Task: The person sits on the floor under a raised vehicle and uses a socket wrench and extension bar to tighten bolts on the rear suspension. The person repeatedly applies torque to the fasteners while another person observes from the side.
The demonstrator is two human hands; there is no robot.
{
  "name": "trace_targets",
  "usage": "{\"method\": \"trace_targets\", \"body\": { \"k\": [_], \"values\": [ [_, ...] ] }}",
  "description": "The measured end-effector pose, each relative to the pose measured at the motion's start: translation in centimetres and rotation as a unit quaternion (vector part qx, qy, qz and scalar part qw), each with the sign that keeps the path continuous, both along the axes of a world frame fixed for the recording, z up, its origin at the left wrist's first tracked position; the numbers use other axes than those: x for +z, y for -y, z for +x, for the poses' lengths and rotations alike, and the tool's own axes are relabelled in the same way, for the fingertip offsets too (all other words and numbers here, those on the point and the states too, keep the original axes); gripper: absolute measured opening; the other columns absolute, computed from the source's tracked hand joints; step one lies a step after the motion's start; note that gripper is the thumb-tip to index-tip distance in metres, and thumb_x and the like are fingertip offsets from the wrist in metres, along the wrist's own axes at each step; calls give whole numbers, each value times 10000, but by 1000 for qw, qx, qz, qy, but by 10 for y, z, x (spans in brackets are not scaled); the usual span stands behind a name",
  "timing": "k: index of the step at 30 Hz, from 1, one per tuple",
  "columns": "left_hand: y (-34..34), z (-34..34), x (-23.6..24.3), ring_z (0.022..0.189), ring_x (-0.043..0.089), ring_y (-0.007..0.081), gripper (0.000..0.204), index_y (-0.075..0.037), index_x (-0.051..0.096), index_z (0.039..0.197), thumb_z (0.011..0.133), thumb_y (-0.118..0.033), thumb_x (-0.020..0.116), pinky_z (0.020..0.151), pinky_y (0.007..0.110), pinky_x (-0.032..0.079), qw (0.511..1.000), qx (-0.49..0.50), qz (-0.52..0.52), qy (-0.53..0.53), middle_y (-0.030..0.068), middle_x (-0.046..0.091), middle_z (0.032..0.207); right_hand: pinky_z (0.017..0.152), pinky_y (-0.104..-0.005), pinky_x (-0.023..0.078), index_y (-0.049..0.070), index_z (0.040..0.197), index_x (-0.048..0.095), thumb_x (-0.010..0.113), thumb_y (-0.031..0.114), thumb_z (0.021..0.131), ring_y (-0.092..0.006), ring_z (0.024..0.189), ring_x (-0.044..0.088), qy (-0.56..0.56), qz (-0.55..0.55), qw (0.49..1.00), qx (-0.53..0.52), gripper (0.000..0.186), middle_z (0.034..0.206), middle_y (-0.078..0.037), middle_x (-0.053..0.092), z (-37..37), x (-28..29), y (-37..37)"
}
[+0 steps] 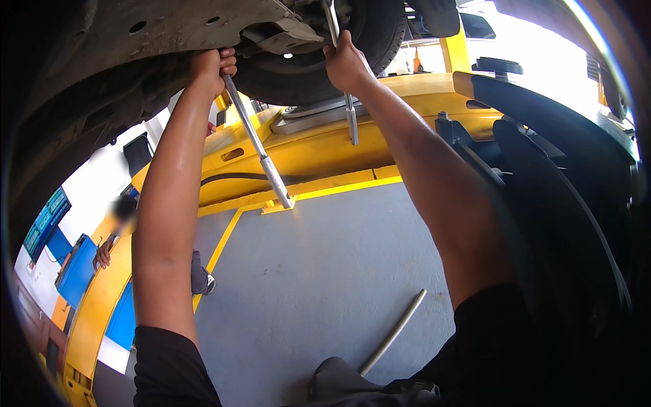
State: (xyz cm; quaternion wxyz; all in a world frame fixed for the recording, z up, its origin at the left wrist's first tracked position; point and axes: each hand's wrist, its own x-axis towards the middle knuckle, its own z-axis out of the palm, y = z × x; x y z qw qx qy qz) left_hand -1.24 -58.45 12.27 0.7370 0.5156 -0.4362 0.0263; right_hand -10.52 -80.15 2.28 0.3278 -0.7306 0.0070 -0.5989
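Both my arms reach up under a raised vehicle. My left hand [215,70] is closed around the upper end of a long chrome wrench bar [252,130], which slants down to the right and ends in a thicker grip. Whatever is at its top is hidden by my fist and the underbody. My right hand [348,62] is wrapped round a second chrome wrench bar [350,114], nearly upright; its top passes out of view at the upper edge. Between and behind my hands are a tyre [291,78] and a metal suspension arm [285,37].
The vehicle's underbody [156,30] hangs overhead. A yellow lift platform [380,139] runs across behind the bars. Dark curved parts [542,156] fill the right side. A metal pipe [395,331] slants low over the grey floor [291,278]. Another person's hand [103,254] shows at left.
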Motion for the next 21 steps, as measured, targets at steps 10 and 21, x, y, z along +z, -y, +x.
{"method": "trace_targets", "body": {
  "k": [10, 21],
  "values": [
    [0, 1, -1, 455, 277, 60, 248, -131, 418, 775, 978, -266, 463, 434, 235, 243, 1000, 8, 3, -13, -23, 374, 590, 815, -567, 473, -32, 1036, 363, 515, 188, 959, -556, 943, 586, -32, -43, 997, -59, 279, 918, -373, 616, -24, -5, 0],
    [4, 0, 1, 454, 276, 47, 291, -124, 435, 752, 993, -285, 469, 432, 219, 235, 1000, -1, -6, -16, -33, 376, 598, 581, -330, 541, -61, 695, 603, 541, 69, 862, -243, 685, 689, -271, -503, 779, -259, 221, 679, -171, 651, -83, 34, -8]
  ]
}}
